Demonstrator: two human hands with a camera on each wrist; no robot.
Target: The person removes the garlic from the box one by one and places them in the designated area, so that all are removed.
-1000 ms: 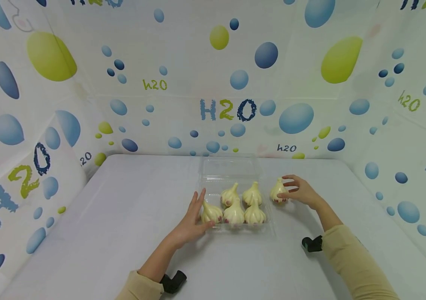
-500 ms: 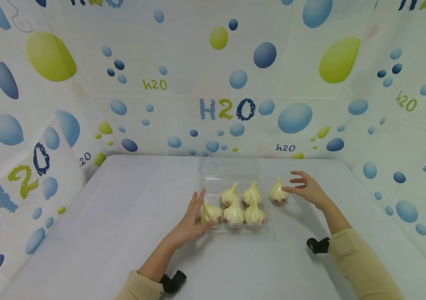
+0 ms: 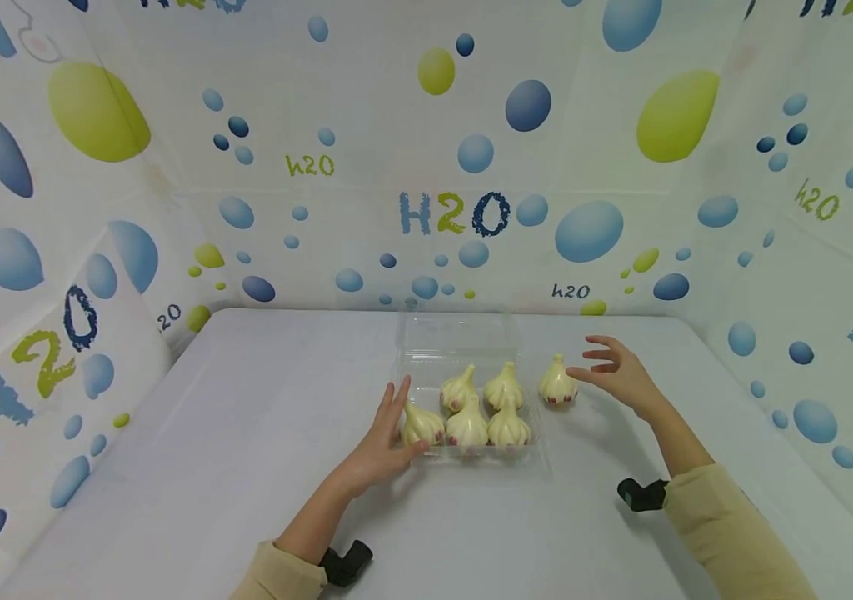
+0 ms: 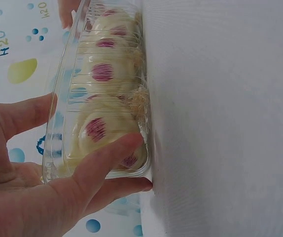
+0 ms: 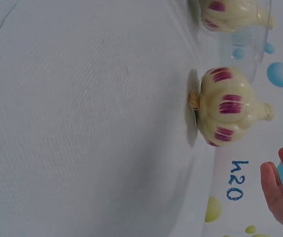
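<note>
My right grip [image 3: 616, 379] had backed off from the lone bulb [image 3: 558, 383] on the desk [image 3: 261, 417], fingers apart and unloaded, while my left grip [image 3: 377, 450], fingers extended, steadied the clear box [image 3: 425, 387]; release appeared in hand, the next move seemingly calling for clearance.

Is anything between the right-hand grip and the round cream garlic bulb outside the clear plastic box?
Nothing visible: only a gap separates the right-hand grip from this garlic bulb, and the box stands on the bulb's other side.

a curtained booth, with printed sheets [image 3: 374, 92] walling a white table [image 3: 276, 383].
</note>
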